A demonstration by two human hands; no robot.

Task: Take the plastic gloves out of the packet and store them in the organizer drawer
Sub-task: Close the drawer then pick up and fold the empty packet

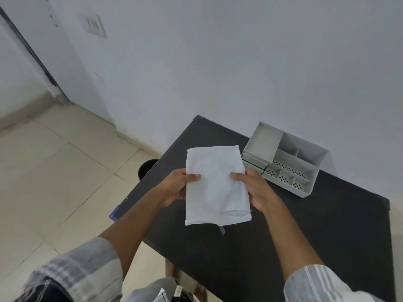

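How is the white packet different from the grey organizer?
The packet is white, flat and soft-looking; the organizer is grey, boxy and stiff, with walled compartments. The packet is held up between the left hand and the right hand; the organizer sits on the black table with nobody touching it. The packet looks plain; some organizer compartments have dotted holes. Both are pale and over the same table.

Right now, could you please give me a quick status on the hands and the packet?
Both hands grip packet, held above table. Organizer at right, drawer shut. Nothing in the way.
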